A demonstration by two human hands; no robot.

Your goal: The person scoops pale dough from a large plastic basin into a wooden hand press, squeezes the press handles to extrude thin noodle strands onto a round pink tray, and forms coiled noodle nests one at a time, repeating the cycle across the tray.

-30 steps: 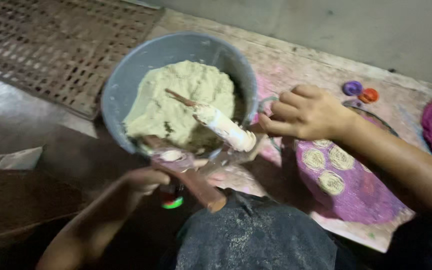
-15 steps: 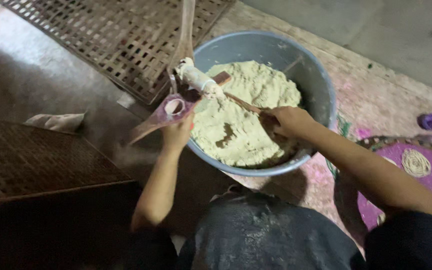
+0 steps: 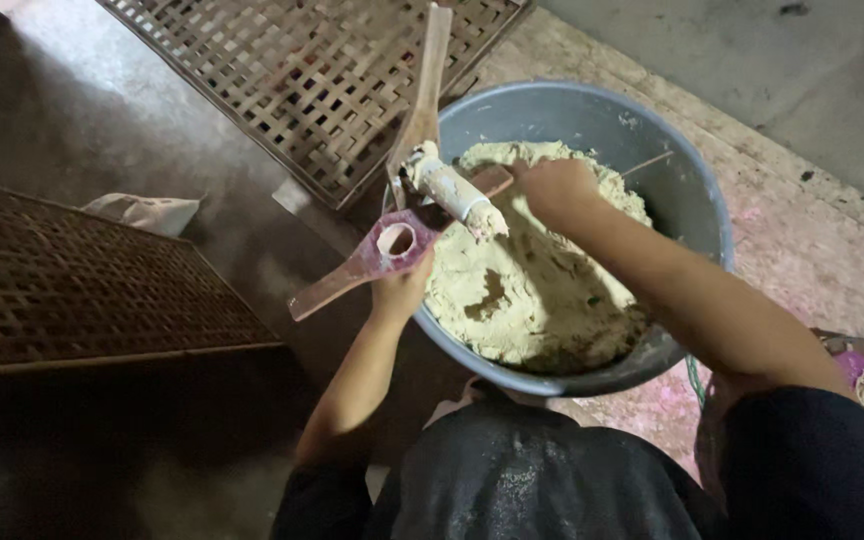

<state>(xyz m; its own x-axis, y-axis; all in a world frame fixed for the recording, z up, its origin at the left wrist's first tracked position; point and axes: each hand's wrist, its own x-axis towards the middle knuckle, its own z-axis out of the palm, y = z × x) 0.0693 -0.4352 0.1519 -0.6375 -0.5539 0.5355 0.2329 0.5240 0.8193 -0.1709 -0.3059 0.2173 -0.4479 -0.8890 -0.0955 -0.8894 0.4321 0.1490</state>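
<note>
Lattice trays [image 3: 72, 290] of woven strips lie at the left and top on the concrete floor [image 3: 752, 60], with a crumpled white bag [image 3: 142, 212] between them. Left hand [image 3: 400, 285] is closed around the lower arm of a hinged wooden press [image 3: 392, 245]; its upper arm stands raised, the dough-coated plunger [image 3: 452, 190] tilted over the bowl's near rim. The press looks stiff and light; the bare handle ends offer the surest hold, since the plunger is likely slick. Right hand [image 3: 552, 185] is inside the grey bowl [image 3: 692, 200], fingers curled into the pale dough [image 3: 532, 290]; whether it grips a lump cannot be told. Dough appears soft and sticky, the filled bowl probably heavy.
</note>
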